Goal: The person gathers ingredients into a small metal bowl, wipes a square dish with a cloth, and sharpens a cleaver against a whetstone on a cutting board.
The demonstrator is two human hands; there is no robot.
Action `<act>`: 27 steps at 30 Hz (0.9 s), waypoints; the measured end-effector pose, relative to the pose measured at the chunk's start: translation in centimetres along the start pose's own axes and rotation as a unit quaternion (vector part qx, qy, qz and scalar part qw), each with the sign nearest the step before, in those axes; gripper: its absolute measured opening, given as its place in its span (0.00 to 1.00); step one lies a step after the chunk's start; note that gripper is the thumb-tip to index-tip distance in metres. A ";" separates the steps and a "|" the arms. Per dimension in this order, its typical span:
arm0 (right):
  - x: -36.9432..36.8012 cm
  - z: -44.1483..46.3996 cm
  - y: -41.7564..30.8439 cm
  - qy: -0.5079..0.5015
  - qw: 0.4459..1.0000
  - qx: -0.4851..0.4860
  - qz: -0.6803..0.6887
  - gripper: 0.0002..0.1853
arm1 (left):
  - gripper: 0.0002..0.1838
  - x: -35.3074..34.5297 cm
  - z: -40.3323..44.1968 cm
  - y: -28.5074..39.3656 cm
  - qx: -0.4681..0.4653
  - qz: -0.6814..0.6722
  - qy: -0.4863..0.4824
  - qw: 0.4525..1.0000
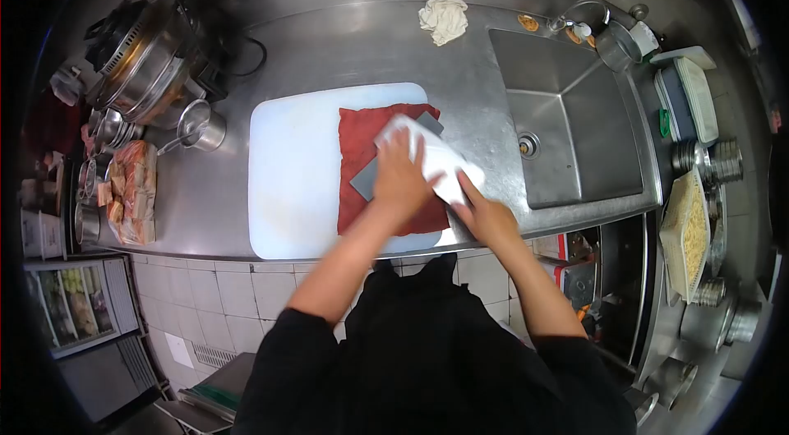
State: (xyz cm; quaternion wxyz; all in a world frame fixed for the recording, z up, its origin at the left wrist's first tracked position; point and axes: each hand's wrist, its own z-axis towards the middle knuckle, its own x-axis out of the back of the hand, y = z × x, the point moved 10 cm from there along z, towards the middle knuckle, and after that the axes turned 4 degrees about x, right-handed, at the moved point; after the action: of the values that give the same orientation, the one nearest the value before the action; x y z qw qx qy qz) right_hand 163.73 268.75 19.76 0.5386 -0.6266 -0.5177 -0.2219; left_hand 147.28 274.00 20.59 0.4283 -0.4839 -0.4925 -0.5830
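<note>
A broad flat thing that looks like a cleaver (450, 162), bright white and blurred, lies slantwise over a grey sharpening stone (362, 181). My right hand (491, 221) is closed round its near right end; the handle is hidden in the grip. On top of the blade rests my left hand (400, 180), fingers stretched out and thumb spread, slightly smeared by motion. The stone sits diagonally on a dark red cloth (356, 139). Beneath the cloth is a white cutting board (292, 172) on the steel counter.
To the right is a steel sink (575, 131), and a crumpled white cloth (444, 18) lies near the back wall. On the left stand a large appliance (148, 57), a steel pot (201, 127) and a bag of brown pieces (134, 188). A noodle-filled basket (684, 238) is at the far right.
</note>
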 end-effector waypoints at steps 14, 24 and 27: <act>0.7 3.4 -2.2 0.014 0.999 0.024 -0.046 0.36 | 0.45 1.5 1.6 -2.3 0.004 -0.032 0.091 0.995; 1.7 9.8 -6.5 0.039 0.997 0.063 -0.030 0.34 | 0.45 1.2 5.3 -8.5 0.033 -0.053 0.064 0.996; 1.3 8.7 -5.6 0.048 0.996 0.065 -0.032 0.34 | 0.45 1.6 5.2 -8.3 0.037 -0.069 0.062 0.995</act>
State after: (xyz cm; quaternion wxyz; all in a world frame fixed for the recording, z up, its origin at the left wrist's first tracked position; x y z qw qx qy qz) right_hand 156.73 276.51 20.52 0.5953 -0.5618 -0.5244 -0.2346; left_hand 139.65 280.32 21.03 0.4344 -0.3959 -0.5186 -0.6210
